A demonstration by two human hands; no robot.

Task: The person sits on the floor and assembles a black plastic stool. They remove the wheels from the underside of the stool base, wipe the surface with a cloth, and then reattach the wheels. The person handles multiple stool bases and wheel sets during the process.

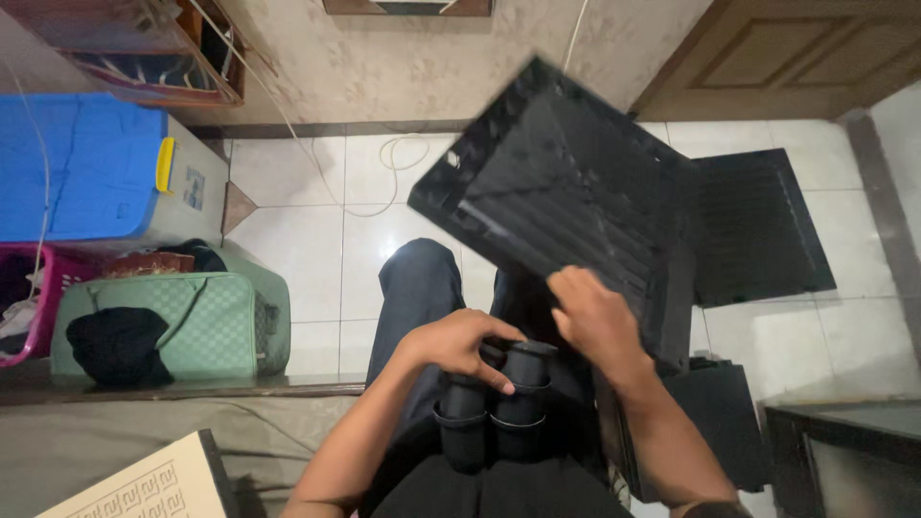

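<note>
I sit with my legs in dark trousers stretched over a white tiled floor. My left hand (462,343) rests its fingers on top of two black cylindrical tubes (499,408) standing upright in my lap. My right hand (595,321) grips the lower edge of a large black ribbed plastic panel (556,187), which is tilted up in the air and blurred. Whether the left hand grips the tubes or only touches them is unclear.
Another black ribbed panel (763,225) lies on the floor at right. A green bag (192,321), a pink basket (29,297) and a blue-lidded storage box (86,168) stand at left. A white cable (384,158) runs along the floor. A wooden door (787,53) is at top right.
</note>
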